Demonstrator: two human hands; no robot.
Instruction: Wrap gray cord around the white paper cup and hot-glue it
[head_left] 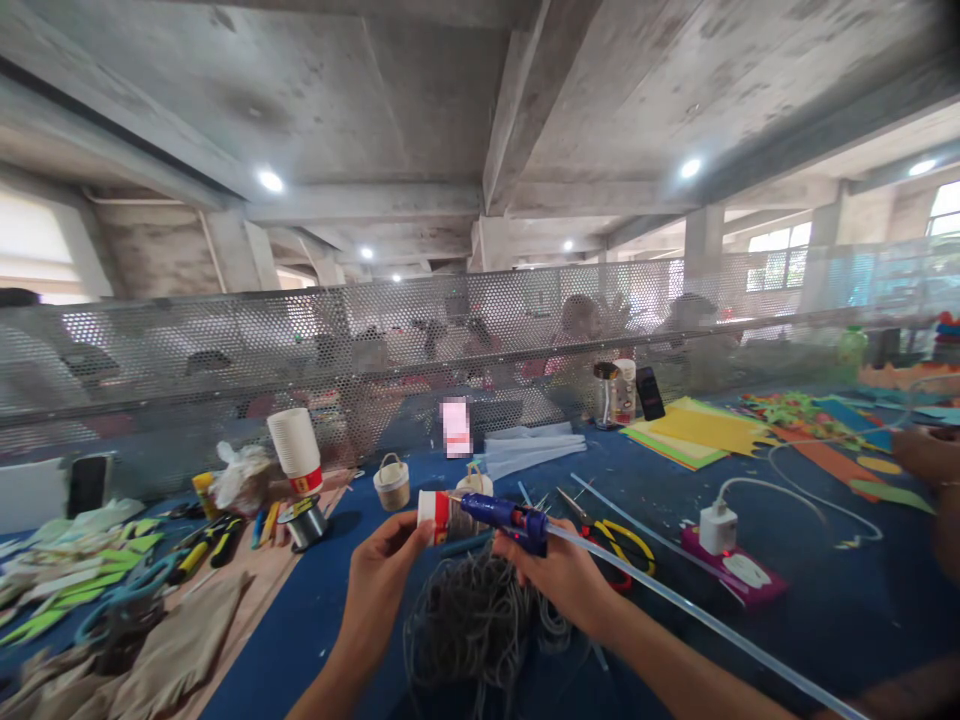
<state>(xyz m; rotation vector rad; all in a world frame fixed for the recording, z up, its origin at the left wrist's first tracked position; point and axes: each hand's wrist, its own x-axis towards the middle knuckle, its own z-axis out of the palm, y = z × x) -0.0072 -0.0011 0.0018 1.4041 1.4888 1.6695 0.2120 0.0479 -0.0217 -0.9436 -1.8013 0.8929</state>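
Above the blue counter (825, 620), the left hand (379, 580) clenched its fingers on a small paper cup (437, 516) while the right hand (564, 580), at 3 o'clock, gripped a blue glue gun (504, 518) touching it

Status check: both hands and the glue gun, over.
Left hand grips paper cup. Right hand holds blue glue gun, nozzle at the cup. Grey cord tangle lies below.

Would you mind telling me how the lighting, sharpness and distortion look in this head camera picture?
Head view: wide-angle bending curves the mesh fence; ceiling lamps and windows glare white; the left hand, paper cup and glue gun are fairly sharp; edges smear and people behind the mesh are hazy.
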